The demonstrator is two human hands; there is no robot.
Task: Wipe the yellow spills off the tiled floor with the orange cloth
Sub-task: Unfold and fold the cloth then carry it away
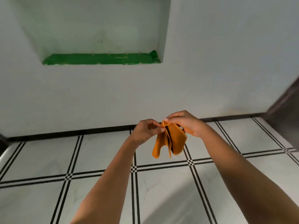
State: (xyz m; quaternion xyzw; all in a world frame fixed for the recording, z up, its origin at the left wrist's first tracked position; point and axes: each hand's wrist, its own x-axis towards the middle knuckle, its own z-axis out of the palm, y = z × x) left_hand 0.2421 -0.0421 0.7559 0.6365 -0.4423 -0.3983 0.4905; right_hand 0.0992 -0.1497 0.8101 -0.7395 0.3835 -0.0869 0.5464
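The orange cloth hangs in folds in the air above the tiled floor, held between both hands. My left hand pinches its top edge from the left. My right hand pinches the top corner from the right, its fingers curled over the cloth. No yellow spill shows on the white tiles in this view.
A white wall rises straight ahead, with a recessed niche whose ledge is lined in green. A dark skirting strip runs along its base. A dark door or panel stands at the right.
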